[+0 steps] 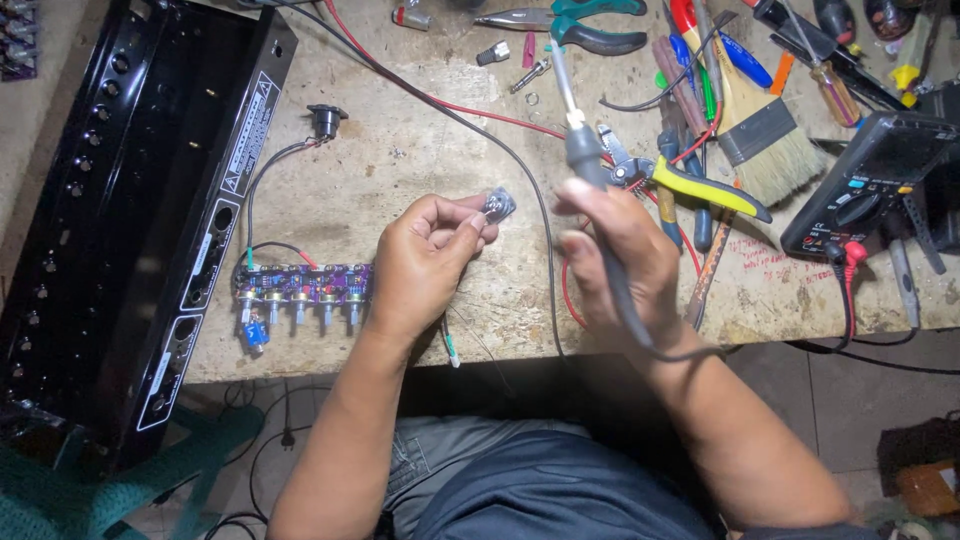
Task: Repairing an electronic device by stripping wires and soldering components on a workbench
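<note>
The left hand (425,262) pinches a small metal jack socket (498,205) between thumb and forefinger, holding it up above the worktop (400,180) near the middle of its front edge. The socket is silvery and squarish, glinting, with a thin wire (449,342) trailing down past the wrist toward the front edge. The right hand (612,262) has its grip wrapped tight around a soldering iron (588,165), grey-handled, its slim metal shaft tilted up toward the back edge and its dark cord running down off the front edge. The iron's handle sits just beside the socket, not touching it.

To the left, near the front edge, lies a purple circuit board (305,287) with a row of knob shafts. A long black chassis (120,200) covers the left edge. Yellow-handled pliers (690,185), a paintbrush (765,130) and a multimeter (865,185) lie toward the right back corner.
</note>
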